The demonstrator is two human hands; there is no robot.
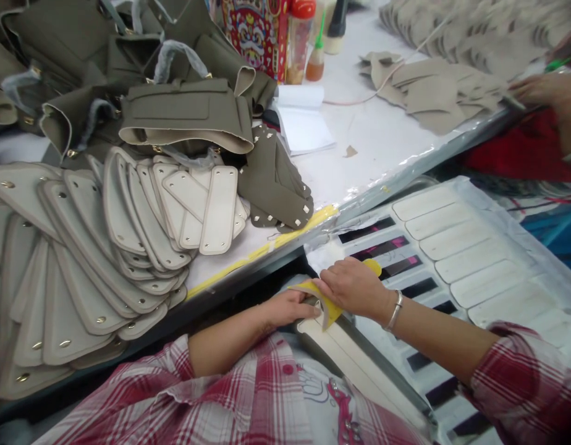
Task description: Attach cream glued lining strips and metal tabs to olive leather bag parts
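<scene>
Both hands meet in front of my body around a bent yellow strip [330, 312] with a pale inner face. My right hand [357, 287], wearing a bracelet, is closed over it; a rounded yellow end sticks out beyond the knuckles. My left hand [288, 307] pinches the strip's other side, its thumb inside the curve. Just under the hands, a long cream panel [359, 364] with a dark grey edge lies slanting across my lap. What the fingertips press on is partly hidden.
Cream panels with metal studs [128, 247] fan out at left, beside dark olive bag pieces [183, 111]. A board [536, 296] with cream pieces lies at right. Bottles [316, 62] and paper [306, 127] stand or lie farther back. Another person's hand [549, 93] is at far right.
</scene>
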